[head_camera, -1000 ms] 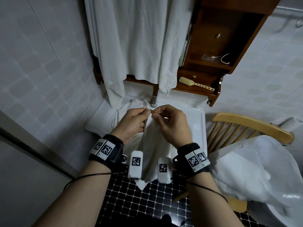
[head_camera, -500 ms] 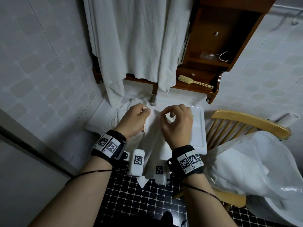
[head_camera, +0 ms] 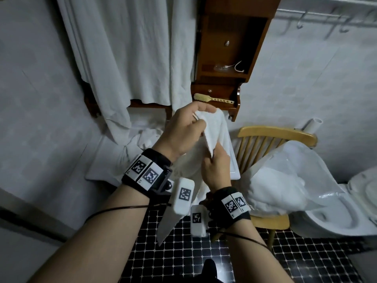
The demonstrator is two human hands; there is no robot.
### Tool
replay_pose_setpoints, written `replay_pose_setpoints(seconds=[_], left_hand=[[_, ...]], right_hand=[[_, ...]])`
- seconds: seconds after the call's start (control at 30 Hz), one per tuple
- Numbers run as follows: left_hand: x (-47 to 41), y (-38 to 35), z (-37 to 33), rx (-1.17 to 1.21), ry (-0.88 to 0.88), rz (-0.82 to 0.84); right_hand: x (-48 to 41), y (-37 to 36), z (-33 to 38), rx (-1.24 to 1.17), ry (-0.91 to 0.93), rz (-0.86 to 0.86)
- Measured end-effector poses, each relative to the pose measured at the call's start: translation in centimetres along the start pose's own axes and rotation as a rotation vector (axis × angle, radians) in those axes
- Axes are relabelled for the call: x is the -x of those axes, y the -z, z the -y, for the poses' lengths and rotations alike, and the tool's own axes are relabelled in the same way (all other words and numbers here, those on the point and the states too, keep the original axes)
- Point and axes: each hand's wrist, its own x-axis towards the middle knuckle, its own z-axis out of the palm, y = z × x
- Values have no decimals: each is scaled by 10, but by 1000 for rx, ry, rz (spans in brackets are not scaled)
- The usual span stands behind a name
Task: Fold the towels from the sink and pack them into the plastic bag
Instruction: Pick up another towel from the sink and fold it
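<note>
Plastic bag point(head_camera: 306, 160) sits open on the wooden chair point(head_camera: 275, 133) at the right, with folded towels point(head_camera: 275, 186) inside. Beside it is the sink point(head_camera: 234, 170), with more towels point(head_camera: 142, 135) in it. One white towel point(head_camera: 216, 127) hangs above the sink. The left hand point(head_camera: 181, 133) pinches its top corner. The right hand point(head_camera: 216, 172) curls its fingers point(head_camera: 221, 158) round the edge lower down.

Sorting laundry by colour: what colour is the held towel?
The towel is plain white, clearest in the head view.
</note>
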Motion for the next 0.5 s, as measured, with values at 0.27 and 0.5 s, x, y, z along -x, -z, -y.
replay_pose_setpoints(seconds=[0.27, 0.5], left_hand=[[-8, -33, 15, -168, -171, -122], [-2, -98, -21, 51, -141, 98]], right_hand=[[0, 82, -1, -70, -68, -129], [2, 163, -14, 69, 22, -226]])
